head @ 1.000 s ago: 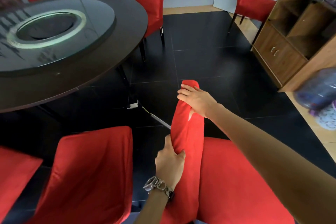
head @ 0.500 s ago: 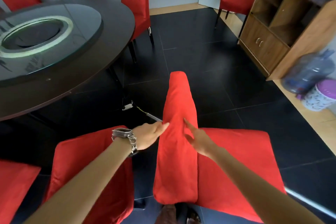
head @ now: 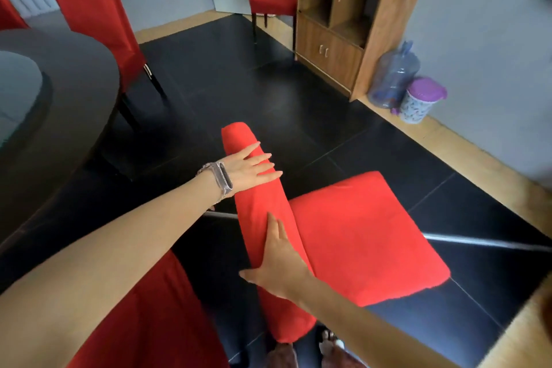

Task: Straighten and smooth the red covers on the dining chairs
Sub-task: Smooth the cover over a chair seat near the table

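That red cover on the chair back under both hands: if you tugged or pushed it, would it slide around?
Probably only slightly. The red cover looks like soft, napped cloth fitted snugly over the chair back, so it should stretch and wrinkle, not slip. Both the left hand and right hand lie flat on it, open.

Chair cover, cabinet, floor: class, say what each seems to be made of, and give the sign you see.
Chair cover: seemingly soft napped fabric, suede-like and matte; it wrinkles slightly and shows no shine.
Cabinet: wood or wood-look laminate; brown grain streaks show.
Floor: likely glossy black tile; straight joints and reflected light show.
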Demonstrator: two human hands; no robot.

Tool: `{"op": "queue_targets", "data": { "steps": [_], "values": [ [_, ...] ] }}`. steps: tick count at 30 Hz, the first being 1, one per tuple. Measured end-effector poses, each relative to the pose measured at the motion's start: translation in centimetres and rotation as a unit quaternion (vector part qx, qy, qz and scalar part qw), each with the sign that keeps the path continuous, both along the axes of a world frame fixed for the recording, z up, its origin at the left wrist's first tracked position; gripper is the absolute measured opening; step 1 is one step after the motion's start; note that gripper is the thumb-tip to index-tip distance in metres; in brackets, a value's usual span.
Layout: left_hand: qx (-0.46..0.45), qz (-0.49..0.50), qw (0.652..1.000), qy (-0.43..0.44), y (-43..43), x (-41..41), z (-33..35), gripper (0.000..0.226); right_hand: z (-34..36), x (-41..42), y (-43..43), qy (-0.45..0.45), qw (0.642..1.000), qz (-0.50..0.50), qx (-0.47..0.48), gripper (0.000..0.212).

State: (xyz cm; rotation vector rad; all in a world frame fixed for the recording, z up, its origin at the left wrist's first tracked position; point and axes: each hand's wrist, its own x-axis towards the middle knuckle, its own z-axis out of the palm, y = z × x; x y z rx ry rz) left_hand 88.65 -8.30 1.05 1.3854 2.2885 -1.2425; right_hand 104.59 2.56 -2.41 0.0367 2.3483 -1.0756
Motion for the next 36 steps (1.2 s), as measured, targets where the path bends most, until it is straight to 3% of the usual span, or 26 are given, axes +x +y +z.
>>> {"op": "queue_targets", "data": {
  "steps": [6,11,20,30,36],
  "values": [
    [0.080,0.065,0.991,-0.080,-0.7,-1.0,0.1,0.034,0.3,0.1,-0.5,0.014,0.997,-0.024,0.069,0.096],
    [0.194,0.090,0.974,-0.073,-1.9,0.0,-1.0,0.042,0.4,0.3,-0.7,0.021,0.997,-0.022,0.074,0.092],
    [0.306,0.143,0.938,-0.084,-5.5,1.9,-2.6,0.058,1.0,1.5,-2.0,0.016,0.997,0.024,0.071,0.093],
    [0.430,0.235,0.867,-0.089,-13.0,7.7,-3.9,0.058,0.5,4.2,-7.5,-0.004,0.990,0.124,0.069,0.094],
    [0.455,0.249,0.851,-0.084,-15.4,10.0,-4.3,0.052,0.1,5.1,-9.4,0.004,0.979,0.180,0.095,0.092]
  ]
}}
